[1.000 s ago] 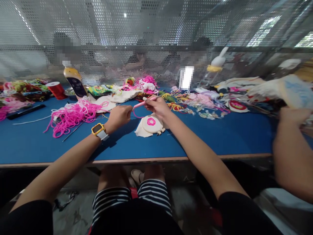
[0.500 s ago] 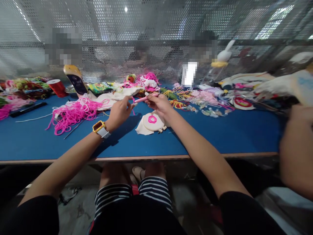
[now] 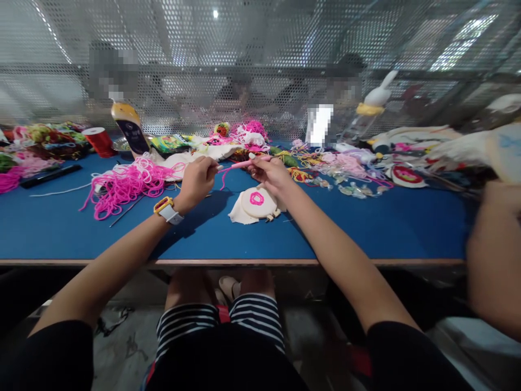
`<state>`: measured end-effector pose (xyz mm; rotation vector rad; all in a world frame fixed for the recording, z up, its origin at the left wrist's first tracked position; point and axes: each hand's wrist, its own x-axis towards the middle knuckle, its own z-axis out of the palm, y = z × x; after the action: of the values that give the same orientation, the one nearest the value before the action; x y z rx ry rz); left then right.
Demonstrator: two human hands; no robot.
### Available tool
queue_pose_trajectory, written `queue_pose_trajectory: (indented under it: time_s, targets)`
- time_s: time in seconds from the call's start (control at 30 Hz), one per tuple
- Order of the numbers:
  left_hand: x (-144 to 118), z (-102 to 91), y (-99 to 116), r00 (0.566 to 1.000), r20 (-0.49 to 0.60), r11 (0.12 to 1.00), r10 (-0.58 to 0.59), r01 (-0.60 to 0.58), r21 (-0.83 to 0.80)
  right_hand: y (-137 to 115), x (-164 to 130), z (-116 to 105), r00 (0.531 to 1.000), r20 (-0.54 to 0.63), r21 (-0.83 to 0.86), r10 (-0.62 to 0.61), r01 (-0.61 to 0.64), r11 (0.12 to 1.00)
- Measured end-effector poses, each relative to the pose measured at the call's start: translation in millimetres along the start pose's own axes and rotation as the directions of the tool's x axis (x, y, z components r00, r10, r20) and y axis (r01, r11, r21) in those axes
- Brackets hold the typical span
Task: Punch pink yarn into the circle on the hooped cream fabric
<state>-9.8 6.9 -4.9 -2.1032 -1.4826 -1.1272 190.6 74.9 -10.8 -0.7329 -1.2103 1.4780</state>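
Note:
My right hand [image 3: 271, 172] is closed on a slim pink punch needle [image 3: 243, 164], held almost level with its tip to the left. Facing that tip, my left hand [image 3: 198, 182] pinches its thumb and fingers together; what lies between them is too small to make out. A strand of pink yarn [image 3: 223, 182] droops below the tip, close to the left fingertips. Under the right wrist, an embroidery hoop [image 3: 265, 209] with cream cloth lies flat on the blue table [image 3: 203, 233], a pink ring stitched at its middle.
Left of my hands lies a tangle of pink yarn [image 3: 118, 190]. Behind stand a glue bottle [image 3: 130, 130] and a red spool [image 3: 100, 142]. More yarn [image 3: 342, 157] and a rabbit-topped bottle [image 3: 368, 111] are to the right, near another person's arm [image 3: 494, 260].
My left hand has drawn slightly left, away from the punch needle. The pink yarn now hangs in a slack curve between them. The view has shifted a little.

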Motion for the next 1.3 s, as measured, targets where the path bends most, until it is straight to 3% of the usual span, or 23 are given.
queue_pose_trajectory:
  time_s: [0.23, 0.7, 1.0, 1.3]
  targets:
    - [-2.9, 0.4, 1.0, 0.999, 0.011, 0.998, -0.05, 0.051, -0.034, 2.9, -2.4, 3.4, 1.0, 0.018, 0.0, -0.001, 0.001, 1.0]
    - [-7.5, 6.7, 3.3, 0.988, 0.133, 0.996, -0.074, 0.08, -0.038, 9.2, -10.0, 12.1, 0.995, 0.095, 0.0, -0.02, 0.02, 1.0]
    - [0.3, 0.9, -10.6, 0.998, 0.048, 0.997, -0.045, 0.048, -0.067, -3.9, -2.4, -0.3, 0.998, -0.013, 0.025, -0.058, 0.059, 0.998]
    - [-4.7, 4.4, -12.2, 0.999, 0.036, 0.998, -0.031, 0.033, -0.055, 2.5, -4.6, 4.0, 0.999, 0.006, 0.036, -0.046, 0.046, 0.998]
